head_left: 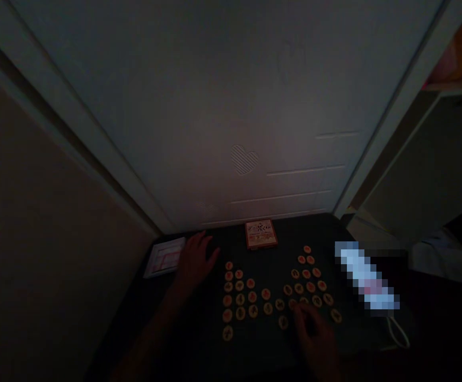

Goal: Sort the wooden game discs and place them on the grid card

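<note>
Many round Chinese chess pieces [252, 296], pale with red or dark characters, lie flat on a dark table in stepped rows and columns. My right hand [314, 329] is over the lower right rows, its fingers closed at the edge of a red-marked Chinese chess piece [293, 304]. My palm side and some fingers there are in shadow. My left hand [199, 254] rests flat with fingers spread at the table's far left. It is beside a white sheet or booklet with red printed lines [166, 257], and partly covers its right edge.
A small square box with a printed lid [261, 234] stands against the white panel [215, 106] with an embossed heart. To the right lies a long blurred-out light object [368, 278] with a white cord loop [398, 333]. The table [199, 339] is dim.
</note>
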The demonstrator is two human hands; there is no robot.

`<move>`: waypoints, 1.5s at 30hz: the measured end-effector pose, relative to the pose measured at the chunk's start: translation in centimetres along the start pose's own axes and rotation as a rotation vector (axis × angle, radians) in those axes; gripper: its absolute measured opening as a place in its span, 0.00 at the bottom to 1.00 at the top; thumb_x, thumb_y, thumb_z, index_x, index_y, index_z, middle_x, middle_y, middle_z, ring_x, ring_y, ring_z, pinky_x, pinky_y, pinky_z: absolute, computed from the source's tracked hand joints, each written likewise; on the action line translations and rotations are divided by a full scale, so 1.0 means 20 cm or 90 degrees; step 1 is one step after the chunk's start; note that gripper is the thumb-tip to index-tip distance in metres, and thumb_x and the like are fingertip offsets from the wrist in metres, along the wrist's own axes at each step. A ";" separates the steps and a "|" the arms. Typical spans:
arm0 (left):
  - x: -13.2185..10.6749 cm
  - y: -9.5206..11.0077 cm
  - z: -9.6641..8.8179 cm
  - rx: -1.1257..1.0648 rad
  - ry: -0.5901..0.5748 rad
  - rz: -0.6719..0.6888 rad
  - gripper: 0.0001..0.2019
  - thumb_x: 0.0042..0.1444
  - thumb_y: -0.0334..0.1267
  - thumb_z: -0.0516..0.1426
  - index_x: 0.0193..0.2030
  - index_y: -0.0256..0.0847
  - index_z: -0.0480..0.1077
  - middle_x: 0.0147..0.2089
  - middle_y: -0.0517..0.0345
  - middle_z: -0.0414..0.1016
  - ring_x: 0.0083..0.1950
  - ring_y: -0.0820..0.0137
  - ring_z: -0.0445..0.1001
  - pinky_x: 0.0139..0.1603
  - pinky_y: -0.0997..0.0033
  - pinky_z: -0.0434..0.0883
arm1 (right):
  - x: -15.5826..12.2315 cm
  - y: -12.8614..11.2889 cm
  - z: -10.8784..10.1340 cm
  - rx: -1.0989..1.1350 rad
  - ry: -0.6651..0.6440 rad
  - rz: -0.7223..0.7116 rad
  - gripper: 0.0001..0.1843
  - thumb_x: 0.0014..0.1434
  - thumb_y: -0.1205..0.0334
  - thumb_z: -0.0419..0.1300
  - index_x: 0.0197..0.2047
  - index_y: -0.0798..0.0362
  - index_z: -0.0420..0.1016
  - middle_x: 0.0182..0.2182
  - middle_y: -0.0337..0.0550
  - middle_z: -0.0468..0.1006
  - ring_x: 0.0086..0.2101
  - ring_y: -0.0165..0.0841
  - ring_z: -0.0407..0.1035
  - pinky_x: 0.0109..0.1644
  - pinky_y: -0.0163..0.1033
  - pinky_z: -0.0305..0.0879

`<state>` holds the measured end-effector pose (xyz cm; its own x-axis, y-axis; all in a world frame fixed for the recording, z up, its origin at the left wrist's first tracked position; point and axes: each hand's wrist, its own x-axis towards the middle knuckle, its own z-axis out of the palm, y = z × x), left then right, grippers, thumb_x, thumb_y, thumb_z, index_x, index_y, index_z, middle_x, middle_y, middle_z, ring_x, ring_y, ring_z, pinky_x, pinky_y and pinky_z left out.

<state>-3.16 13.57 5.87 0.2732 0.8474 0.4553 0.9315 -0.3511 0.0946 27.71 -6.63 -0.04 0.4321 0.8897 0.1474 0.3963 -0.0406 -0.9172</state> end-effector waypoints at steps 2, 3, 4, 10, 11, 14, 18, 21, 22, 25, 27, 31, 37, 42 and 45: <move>-0.11 -0.21 -0.05 0.031 0.014 -0.051 0.22 0.63 0.50 0.54 0.57 0.39 0.69 0.62 0.43 0.71 0.64 0.51 0.68 0.65 0.46 0.64 | 0.00 0.01 0.00 -0.001 0.002 0.004 0.22 0.62 0.41 0.59 0.40 0.51 0.84 0.35 0.47 0.86 0.35 0.39 0.81 0.37 0.34 0.77; -0.17 -0.30 -0.07 0.039 0.011 -0.066 0.21 0.62 0.50 0.54 0.56 0.40 0.69 0.60 0.44 0.73 0.62 0.51 0.69 0.65 0.45 0.64 | 0.00 0.01 0.00 -0.002 0.003 0.005 0.22 0.61 0.41 0.59 0.40 0.51 0.84 0.36 0.47 0.86 0.36 0.40 0.81 0.38 0.34 0.77; -0.23 -0.38 -0.08 0.043 0.006 -0.081 0.20 0.62 0.50 0.54 0.55 0.41 0.70 0.59 0.44 0.74 0.61 0.51 0.70 0.64 0.45 0.65 | -0.01 0.01 0.00 -0.005 0.007 0.005 0.23 0.61 0.41 0.59 0.40 0.51 0.84 0.36 0.48 0.86 0.37 0.40 0.81 0.38 0.35 0.77; -0.43 -0.62 -0.08 -0.005 -0.041 -0.129 0.16 0.60 0.52 0.54 0.44 0.43 0.74 0.48 0.48 0.80 0.52 0.53 0.76 0.58 0.49 0.71 | -0.01 0.02 0.01 -0.045 -0.002 0.014 0.22 0.61 0.40 0.59 0.40 0.49 0.84 0.37 0.46 0.86 0.37 0.41 0.81 0.38 0.36 0.77; -0.44 -0.62 -0.07 -0.033 -0.049 -0.132 0.16 0.60 0.52 0.53 0.43 0.44 0.74 0.47 0.48 0.81 0.51 0.54 0.77 0.57 0.50 0.71 | -0.01 0.02 0.01 -0.047 -0.005 0.015 0.22 0.61 0.40 0.59 0.40 0.49 0.84 0.37 0.46 0.86 0.37 0.41 0.81 0.38 0.36 0.77; -0.42 -0.59 -0.08 -0.109 -0.041 -0.134 0.17 0.62 0.53 0.52 0.44 0.45 0.74 0.49 0.49 0.81 0.52 0.55 0.77 0.58 0.51 0.72 | -0.01 0.02 0.01 -0.045 0.000 0.009 0.22 0.61 0.40 0.59 0.40 0.50 0.84 0.36 0.46 0.86 0.37 0.41 0.81 0.38 0.36 0.77; -0.37 -0.37 -0.18 -0.169 0.023 -0.112 0.17 0.64 0.54 0.52 0.45 0.46 0.75 0.49 0.51 0.80 0.53 0.56 0.76 0.59 0.50 0.72 | 0.00 0.02 0.01 -0.042 0.012 0.007 0.22 0.61 0.41 0.59 0.40 0.49 0.84 0.37 0.46 0.86 0.37 0.40 0.81 0.38 0.36 0.77; -0.35 -0.09 -0.28 -0.213 0.040 -0.065 0.13 0.65 0.50 0.54 0.45 0.47 0.75 0.50 0.53 0.79 0.55 0.59 0.76 0.60 0.52 0.72 | 0.00 0.02 0.01 -0.041 -0.002 0.014 0.21 0.61 0.41 0.60 0.39 0.49 0.84 0.36 0.46 0.86 0.36 0.40 0.81 0.38 0.36 0.77; -0.35 0.02 -0.30 -0.232 0.018 -0.040 0.12 0.66 0.48 0.53 0.46 0.48 0.75 0.51 0.54 0.78 0.56 0.60 0.75 0.61 0.53 0.72 | 0.00 0.02 0.01 -0.039 -0.006 0.015 0.21 0.61 0.41 0.60 0.39 0.49 0.84 0.36 0.46 0.86 0.36 0.41 0.81 0.39 0.36 0.76; -0.32 0.33 -0.31 -0.282 -0.061 0.048 0.11 0.69 0.43 0.51 0.49 0.49 0.75 0.53 0.55 0.78 0.56 0.63 0.75 0.60 0.57 0.73 | -0.01 0.02 0.01 -0.029 -0.012 0.015 0.21 0.61 0.40 0.60 0.39 0.49 0.84 0.36 0.45 0.86 0.37 0.41 0.81 0.40 0.37 0.76; -0.29 0.51 -0.28 -0.294 -0.123 0.099 0.11 0.69 0.42 0.52 0.49 0.49 0.75 0.53 0.56 0.78 0.55 0.64 0.75 0.59 0.59 0.73 | -0.01 0.02 0.01 -0.024 -0.007 0.023 0.22 0.61 0.40 0.60 0.39 0.49 0.84 0.36 0.45 0.86 0.37 0.40 0.80 0.40 0.36 0.76; -0.20 0.75 -0.20 -0.261 -0.181 0.116 0.09 0.67 0.38 0.54 0.48 0.48 0.75 0.52 0.56 0.78 0.54 0.63 0.75 0.59 0.58 0.71 | 0.01 0.01 0.00 -0.004 0.019 0.051 0.23 0.61 0.39 0.58 0.39 0.50 0.83 0.34 0.45 0.85 0.36 0.39 0.79 0.38 0.36 0.75; -0.15 0.87 -0.09 -0.190 -0.236 0.091 0.08 0.66 0.36 0.56 0.48 0.47 0.75 0.53 0.54 0.77 0.54 0.59 0.75 0.53 0.58 0.73 | 0.03 0.00 -0.02 0.056 0.060 0.070 0.24 0.60 0.38 0.59 0.37 0.51 0.82 0.31 0.45 0.84 0.32 0.39 0.78 0.35 0.36 0.74; -0.15 0.88 -0.03 -0.179 -0.252 0.096 0.08 0.65 0.35 0.56 0.47 0.46 0.75 0.51 0.53 0.78 0.54 0.59 0.75 0.55 0.55 0.71 | 0.03 -0.01 -0.02 0.090 0.067 0.077 0.24 0.59 0.38 0.60 0.37 0.51 0.82 0.33 0.47 0.85 0.33 0.40 0.79 0.36 0.37 0.76; -0.14 0.88 -0.01 -0.195 -0.254 0.096 0.08 0.65 0.36 0.56 0.47 0.46 0.76 0.53 0.52 0.78 0.56 0.59 0.73 0.57 0.56 0.70 | 0.03 -0.02 -0.02 0.091 0.062 0.076 0.25 0.59 0.38 0.60 0.37 0.52 0.82 0.34 0.47 0.85 0.34 0.40 0.79 0.37 0.37 0.76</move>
<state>12.37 5.03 6.41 0.5248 0.8432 0.1164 0.7784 -0.5308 0.3352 28.12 -6.26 0.52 0.5479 0.8342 0.0628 0.2217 -0.0724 -0.9724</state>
